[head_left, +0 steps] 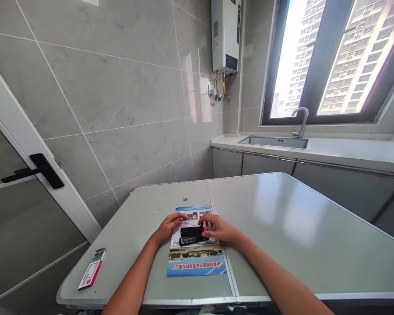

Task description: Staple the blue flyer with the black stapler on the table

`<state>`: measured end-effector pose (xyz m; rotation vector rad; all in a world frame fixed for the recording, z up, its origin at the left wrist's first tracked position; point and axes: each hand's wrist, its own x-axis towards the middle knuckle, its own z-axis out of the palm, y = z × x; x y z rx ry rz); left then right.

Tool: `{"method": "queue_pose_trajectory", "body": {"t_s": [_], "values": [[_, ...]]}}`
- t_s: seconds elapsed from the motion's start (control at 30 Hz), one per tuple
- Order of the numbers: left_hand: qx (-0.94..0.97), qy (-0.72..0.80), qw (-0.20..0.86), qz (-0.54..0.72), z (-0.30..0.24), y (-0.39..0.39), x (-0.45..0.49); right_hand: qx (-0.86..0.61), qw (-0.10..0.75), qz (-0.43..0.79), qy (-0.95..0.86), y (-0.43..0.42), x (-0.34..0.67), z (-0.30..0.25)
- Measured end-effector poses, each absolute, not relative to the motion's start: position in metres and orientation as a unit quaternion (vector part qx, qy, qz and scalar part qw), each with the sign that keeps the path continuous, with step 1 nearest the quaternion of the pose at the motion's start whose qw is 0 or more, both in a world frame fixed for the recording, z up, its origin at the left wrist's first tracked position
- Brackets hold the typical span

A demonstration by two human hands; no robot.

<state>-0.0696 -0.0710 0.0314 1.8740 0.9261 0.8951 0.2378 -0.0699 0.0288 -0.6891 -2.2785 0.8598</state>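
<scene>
The black stapler (192, 235) lies on a printed leaflet (195, 249) near the table's (282, 227) front edge. The right hand (220, 228) pinches its end; the left hand (168, 225) rests open-fingered on the paper. Pressing squarely with the sheet pinned flat would likely serve best.
</scene>
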Motion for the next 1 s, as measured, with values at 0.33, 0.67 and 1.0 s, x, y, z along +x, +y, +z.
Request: {"method": "queue_pose_trajectory", "body": {"t_s": [0.33, 0.67, 1.0], "values": [[0.728, 0.325, 0.503, 0.332, 0.039, -0.077, -0.066, -0.299, 0.282, 0.232, -0.881, -0.080, 0.213, 0.018], [0.751, 0.313, 0.508, 0.283, 0.020, -0.060, -0.072, -0.318, 0.288, 0.263, -0.864, -0.077, 0.215, 0.019], [0.774, 0.365, 0.429, 0.289, 0.019, -0.064, -0.074, -0.381, 0.301, 0.244, -0.839, -0.070, 0.216, 0.015]]}}
